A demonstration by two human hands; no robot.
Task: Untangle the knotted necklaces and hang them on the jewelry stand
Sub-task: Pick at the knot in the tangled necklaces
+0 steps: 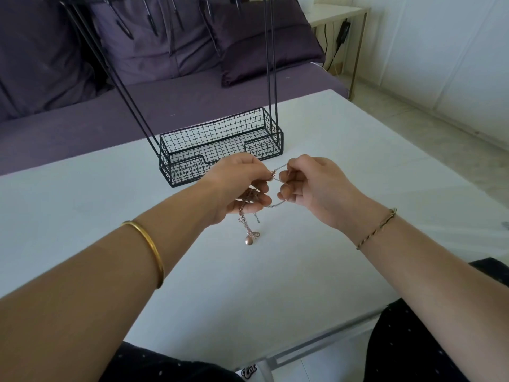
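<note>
Head view: hands (239, 186) pinch tangled necklaces (249, 216) (rose-gold, silver).

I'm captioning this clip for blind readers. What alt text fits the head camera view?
A left hand grips a knotted bunch of necklaces over a white table, a pendant dangling, while the right hand pinches one silver strand leading from it. A black wire jewelry stand stands just behind.
</note>
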